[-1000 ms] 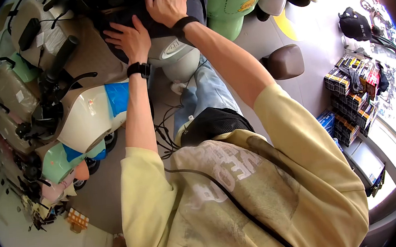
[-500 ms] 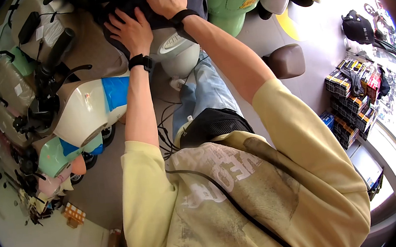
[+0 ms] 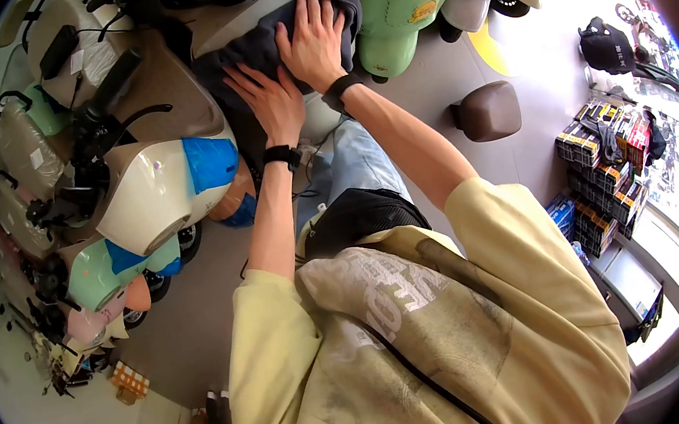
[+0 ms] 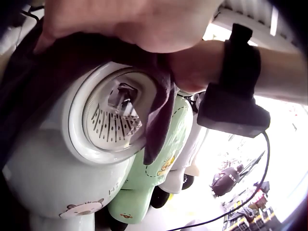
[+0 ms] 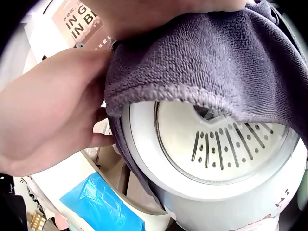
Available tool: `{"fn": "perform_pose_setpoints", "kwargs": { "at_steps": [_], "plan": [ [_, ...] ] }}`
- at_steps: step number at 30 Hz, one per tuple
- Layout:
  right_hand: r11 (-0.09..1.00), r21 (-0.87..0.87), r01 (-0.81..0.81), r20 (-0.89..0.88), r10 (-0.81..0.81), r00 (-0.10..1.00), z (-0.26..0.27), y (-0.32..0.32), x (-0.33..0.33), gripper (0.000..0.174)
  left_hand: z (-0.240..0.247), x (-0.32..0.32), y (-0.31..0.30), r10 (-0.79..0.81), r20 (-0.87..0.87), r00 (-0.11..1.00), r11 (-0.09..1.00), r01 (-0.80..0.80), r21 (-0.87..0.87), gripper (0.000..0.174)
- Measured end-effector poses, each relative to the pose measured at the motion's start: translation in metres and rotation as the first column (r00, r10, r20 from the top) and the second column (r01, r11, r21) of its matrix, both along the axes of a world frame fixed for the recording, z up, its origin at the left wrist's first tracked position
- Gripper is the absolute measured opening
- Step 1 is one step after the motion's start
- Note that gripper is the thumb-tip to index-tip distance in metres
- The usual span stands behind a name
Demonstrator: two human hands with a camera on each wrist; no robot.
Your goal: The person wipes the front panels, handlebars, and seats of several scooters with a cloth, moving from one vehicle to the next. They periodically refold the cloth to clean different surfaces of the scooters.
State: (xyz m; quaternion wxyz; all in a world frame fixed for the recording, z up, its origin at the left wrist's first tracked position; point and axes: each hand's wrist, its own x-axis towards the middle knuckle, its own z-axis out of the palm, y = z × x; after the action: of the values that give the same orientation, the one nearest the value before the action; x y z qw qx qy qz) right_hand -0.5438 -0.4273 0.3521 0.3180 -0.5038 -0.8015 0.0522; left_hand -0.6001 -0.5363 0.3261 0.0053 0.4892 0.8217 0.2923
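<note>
Scooters [image 3: 406, 15] crammed along a gray floor [image 3: 432, 70]. Dark cloth [image 3: 252, 49] is draped over one pale front end [image 5: 211, 211], half hiding its round headlight [image 5: 219, 159]; left hand [image 3: 272, 107] and right hand [image 3: 314, 47] both flat on the cloth, fingers spread. Poster [image 5: 79, 21] reads "IN G", "IN B", then a hand blocks it. Hoodie lettering [image 3: 393, 289]? Too creased to read.

Your left hand [image 3: 272, 105] and right hand [image 3: 312, 49] lie on the dark plush cloth [image 5: 192, 62], draped over the upper edge of the round white-rimmed headlight [image 5: 219, 151]. The glossy cream scooter [image 3: 147, 195] stands to your left, the glossy pale-green scooter [image 3: 397, 11] ahead to your right.
</note>
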Motion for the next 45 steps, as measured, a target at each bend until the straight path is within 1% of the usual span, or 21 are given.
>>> {"fn": "perform_pose_setpoints", "kwargs": {
  "at_steps": [1,2,5,8,11,12,15,16,19,21,22,25,29,32,35,36,39,40,43,44,45],
  "plan": [
    [1.000,-0.014,0.000,0.015,0.000,1.000,0.001,0.001,-0.001,0.065,0.001,0.000,-0.002,-0.010,0.033,0.999,1.000,0.010,0.011,0.070],
    [1.000,-0.029,-0.002,0.028,0.003,1.000,0.003,0.002,-0.002,0.066,0.001,-0.003,-0.002,-0.013,0.053,0.998,1.000,0.014,-0.020,0.073],
    [0.999,-0.032,0.017,0.066,-0.015,0.998,0.007,0.010,-0.007,0.067,0.006,-0.009,0.009,0.030,0.065,0.997,0.996,-0.025,-0.082,0.077],
    [0.997,-0.053,0.054,0.078,-0.050,0.996,0.005,0.029,-0.018,0.067,-0.005,-0.024,0.027,0.070,-0.017,0.997,0.996,-0.071,-0.061,0.081],
    [0.996,-0.052,0.077,0.049,-0.074,0.996,0.002,0.052,-0.029,0.066,0.024,-0.037,0.051,0.146,0.115,0.983,0.978,-0.126,-0.166,0.084],
    [0.995,-0.060,0.075,0.022,-0.073,0.997,0.000,0.060,-0.033,0.065,0.022,-0.043,0.059,0.165,0.116,0.979,0.978,-0.147,-0.149,0.085],
    [0.994,-0.084,0.068,-0.010,-0.069,0.998,-0.006,0.083,-0.041,0.061,0.030,-0.059,0.078,0.166,0.066,0.984,0.970,-0.150,-0.191,0.082],
    [0.992,-0.111,0.059,-0.017,-0.061,0.998,-0.005,0.090,-0.043,0.060,0.025,-0.065,0.084,0.164,0.020,0.986,0.976,-0.159,-0.150,0.078],
    [0.984,-0.175,0.030,0.004,-0.030,1.000,0.001,0.100,-0.042,0.056,0.023,-0.076,0.096,0.120,-0.010,0.993,0.966,-0.119,-0.229,0.075],
    [0.975,-0.219,0.020,0.051,-0.009,0.999,0.009,0.101,-0.042,0.051,0.020,-0.074,0.095,0.129,-0.030,0.991,0.978,-0.132,-0.163,0.074],
    [0.984,-0.180,0.016,0.045,-0.008,0.999,0.006,0.100,-0.041,0.050,0.019,-0.072,0.092,0.120,-0.043,0.992,0.981,-0.125,-0.145,0.073],
    [0.989,-0.143,0.021,0.022,-0.018,1.000,0.008,0.092,-0.037,0.050,0.021,-0.062,0.080,0.109,-0.066,0.992,0.989,-0.115,-0.097,0.072],
    [0.997,-0.078,0.009,0.005,-0.008,1.000,0.006,0.075,-0.029,0.052,0.025,-0.041,0.063,0.098,-0.093,0.991,0.991,-0.106,-0.082,0.070],
    [0.995,-0.095,0.030,-0.022,-0.032,0.999,0.014,0.057,-0.022,0.055,0.022,-0.022,0.044,0.072,-0.116,0.991,0.994,-0.081,-0.079,0.069],
    [0.998,0.005,0.057,-0.103,-0.056,0.993,0.001,0.041,-0.015,0.061,0.020,-0.006,0.022,0.026,-0.083,0.996,0.999,-0.027,-0.018,0.066],
    [0.998,-0.012,0.054,-0.101,-0.055,0.993,0.003,0.033,-0.011,0.063,0.021,-0.001,0.014,0.005,-0.111,0.994,0.999,0.000,0.039,0.060],
    [0.997,-0.047,0.058,-0.053,-0.060,0.997,-0.005,0.018,-0.002,0.064,0.020,0.010,-0.011,-0.048,0.079,0.996,0.993,0.039,0.109,0.051],
    [0.997,-0.059,0.057,-0.048,-0.060,0.997,-0.006,0.013,0.001,0.064,0.022,0.013,-0.017,-0.041,0.072,0.997,0.987,0.029,0.159,0.042],
    [0.995,-0.091,0.038,-0.061,-0.044,0.997,-0.005,0.013,0.003,0.066,0.022,-0.002,-0.024,-0.020,0.391,0.920,0.988,-0.041,0.146,0.035],
    [0.995,-0.089,0.041,-0.060,-0.046,0.997,-0.005,0.018,0.002,0.066,0.009,-0.018,-0.024,0.001,0.443,0.897,0.991,-0.059,0.117,0.044],
    [0.995,-0.091,0.042,-0.056,-0.047,0.997,-0.006,0.022,0.002,0.067,0.008,-0.023,-0.016,0.074,0.469,0.880,0.979,-0.153,0.132,0.050]
  ]
}}
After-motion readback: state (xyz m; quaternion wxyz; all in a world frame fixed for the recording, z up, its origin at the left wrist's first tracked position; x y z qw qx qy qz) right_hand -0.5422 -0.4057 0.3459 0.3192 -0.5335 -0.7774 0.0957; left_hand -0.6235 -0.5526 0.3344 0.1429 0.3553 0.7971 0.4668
